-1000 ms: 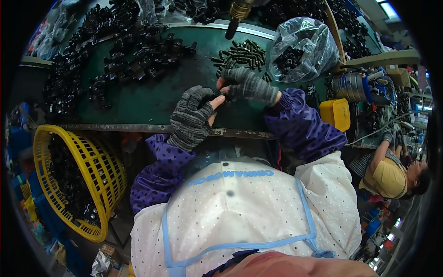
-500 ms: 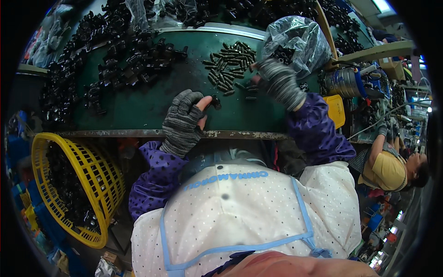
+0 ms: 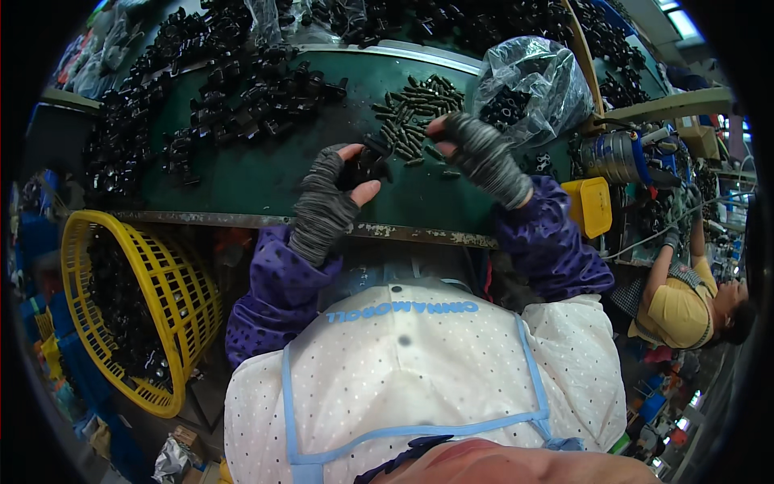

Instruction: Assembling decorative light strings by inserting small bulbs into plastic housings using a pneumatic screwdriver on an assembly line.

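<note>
Two hands in grey striped fingerless gloves are held above a green-topped counter (image 3: 266, 192). A small black moulded part (image 3: 368, 163) is gripped by the left hand (image 3: 326, 198) between the bare thumb and fingers, and is held over the counter, just beside the lower left of a pile of dark olive-brass cylindrical pins (image 3: 419, 109). The right hand (image 3: 484, 157) is placed at the lower right edge of that pile, with its fingers part curled and its thumb and fingertips near one another; whether a pin is pinched there cannot be told. A few loose pins are scattered below the pile. Clusters of black moulded fittings (image 3: 250, 101) are heaped on the left side of the counter, well apart from the pins. To the right of the pile, small dark pieces are contained in a crumpled clear plastic bag (image 3: 556, 89). A yellow plastic tub (image 3: 594, 206) is seen beside the right purple sleeve (image 3: 552, 238). At the lower left, below counter height, more black pieces are held in a tilted yellow lattice basket (image 3: 193, 310). A white dotted apron with blue edging (image 3: 403, 371) is worn, and a co-worker in a yellow top (image 3: 679, 306) is seen at the far right.
</note>
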Motion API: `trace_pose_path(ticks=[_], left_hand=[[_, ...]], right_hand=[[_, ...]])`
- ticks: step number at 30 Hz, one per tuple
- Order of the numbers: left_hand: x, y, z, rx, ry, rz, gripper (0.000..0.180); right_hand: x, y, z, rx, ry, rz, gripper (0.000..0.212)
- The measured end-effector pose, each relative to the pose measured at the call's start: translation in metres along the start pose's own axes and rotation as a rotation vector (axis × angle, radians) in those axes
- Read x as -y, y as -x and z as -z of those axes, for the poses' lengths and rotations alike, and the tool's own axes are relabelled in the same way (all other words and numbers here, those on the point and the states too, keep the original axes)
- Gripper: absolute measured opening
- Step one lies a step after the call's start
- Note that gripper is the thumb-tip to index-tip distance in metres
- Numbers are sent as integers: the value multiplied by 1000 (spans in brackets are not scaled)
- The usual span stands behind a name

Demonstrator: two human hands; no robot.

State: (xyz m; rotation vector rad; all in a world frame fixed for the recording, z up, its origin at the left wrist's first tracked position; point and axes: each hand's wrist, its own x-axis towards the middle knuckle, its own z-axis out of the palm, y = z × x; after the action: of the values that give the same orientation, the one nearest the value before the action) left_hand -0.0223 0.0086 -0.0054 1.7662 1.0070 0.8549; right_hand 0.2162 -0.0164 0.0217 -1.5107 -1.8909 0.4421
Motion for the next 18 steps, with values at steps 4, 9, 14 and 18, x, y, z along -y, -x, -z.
trace_pose_path(ticks=[4,9,14,18], left_hand=[[-9,4,6,160,927,544,46],[8,5,-2,236,1184,553,44],[4,1,-5,325,1189,523,44],[10,4,-8,239,1134,544,45]], right_hand=[[18,-8,-28,68,-282,64,25],[39,-14,-41,-66,-244,36,22],[43,-15,-40,-80,-212,-71,24],[43,-16,-38,-27,-145,-6,18]])
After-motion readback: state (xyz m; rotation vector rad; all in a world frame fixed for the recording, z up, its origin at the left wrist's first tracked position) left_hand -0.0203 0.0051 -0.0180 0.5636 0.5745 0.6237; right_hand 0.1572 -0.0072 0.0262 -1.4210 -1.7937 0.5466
